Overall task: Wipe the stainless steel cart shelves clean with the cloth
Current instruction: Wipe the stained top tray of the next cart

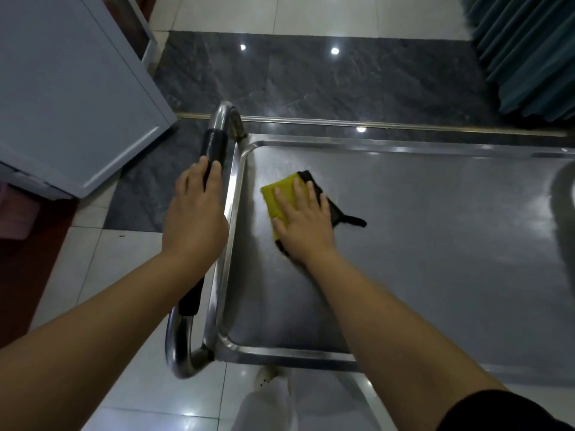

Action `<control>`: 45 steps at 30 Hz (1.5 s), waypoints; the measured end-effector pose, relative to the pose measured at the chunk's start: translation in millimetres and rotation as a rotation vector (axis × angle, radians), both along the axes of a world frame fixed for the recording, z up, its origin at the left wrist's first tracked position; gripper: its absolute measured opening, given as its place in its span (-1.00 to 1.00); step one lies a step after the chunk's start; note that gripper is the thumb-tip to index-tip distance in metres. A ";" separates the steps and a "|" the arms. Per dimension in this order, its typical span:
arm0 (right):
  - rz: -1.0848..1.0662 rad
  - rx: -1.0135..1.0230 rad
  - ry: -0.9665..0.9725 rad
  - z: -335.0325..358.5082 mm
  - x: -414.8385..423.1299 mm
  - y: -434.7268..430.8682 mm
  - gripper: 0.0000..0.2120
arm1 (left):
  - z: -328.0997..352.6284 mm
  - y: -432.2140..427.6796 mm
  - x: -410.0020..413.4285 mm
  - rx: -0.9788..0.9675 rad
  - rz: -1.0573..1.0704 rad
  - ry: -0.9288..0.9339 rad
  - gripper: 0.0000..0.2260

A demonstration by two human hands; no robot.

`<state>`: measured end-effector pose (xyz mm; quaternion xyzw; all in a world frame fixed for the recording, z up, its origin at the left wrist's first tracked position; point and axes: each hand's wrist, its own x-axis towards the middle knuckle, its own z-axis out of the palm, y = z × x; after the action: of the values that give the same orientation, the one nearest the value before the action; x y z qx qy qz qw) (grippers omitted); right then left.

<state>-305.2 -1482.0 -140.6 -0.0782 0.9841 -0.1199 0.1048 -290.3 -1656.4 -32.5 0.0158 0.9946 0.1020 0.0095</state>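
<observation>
The stainless steel cart's top shelf (435,244) fills the middle and right of the head view, with a raised rim. A yellow cloth with black edging (277,191) lies on the shelf near its left end. My right hand (303,222) presses flat on the cloth, fingers straight and spread. My left hand (194,213) grips the black-sleeved push handle (213,147) at the cart's left end, fingers curled over it.
A pale grey cabinet (71,98) stands at the upper left, close to the handle. Teal pleated curtains (535,54) hang at the upper right. Dark marble and white tiled floor surround the cart. My shoe and trouser leg (267,399) show below the shelf's near edge.
</observation>
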 end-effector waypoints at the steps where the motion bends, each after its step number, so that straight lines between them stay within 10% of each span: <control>1: -0.069 0.016 -0.006 0.1 -5.9 23.2 -0.43 | 0.6 0.1 0.9 -0.006 0.004 -0.007 -0.36; 8: -0.570 0.121 -0.049 7.8 -4.6 191.2 -0.43 | 6.9 5.9 3.3 0.018 0.027 -0.003 -0.38; 14: -0.737 0.127 -0.076 11.1 -12.7 173.9 -0.41 | -0.5 4.9 -0.1 -0.031 -0.007 0.024 -0.37; 25: -0.043 -0.010 -0.018 2.2 -46.4 -58.9 -0.38 | -7.1 0.3 -4.9 -0.021 -0.020 0.094 -0.34; 31: 0.120 -0.047 0.014 -3.5 -56.9 -36.2 -0.41 | -7.4 -1.5 -3.8 -0.024 -0.010 0.063 -0.30; 45: -0.673 0.066 -0.003 4.2 -63.1 116.2 -0.41 | -6.6 1.5 -5.8 -0.031 -0.006 0.083 -0.26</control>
<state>-368.3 -1365.8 -136.4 0.2546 0.9580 -0.1160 0.0633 -296.2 -1654.9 -39.1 0.0227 0.9955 0.0860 -0.0312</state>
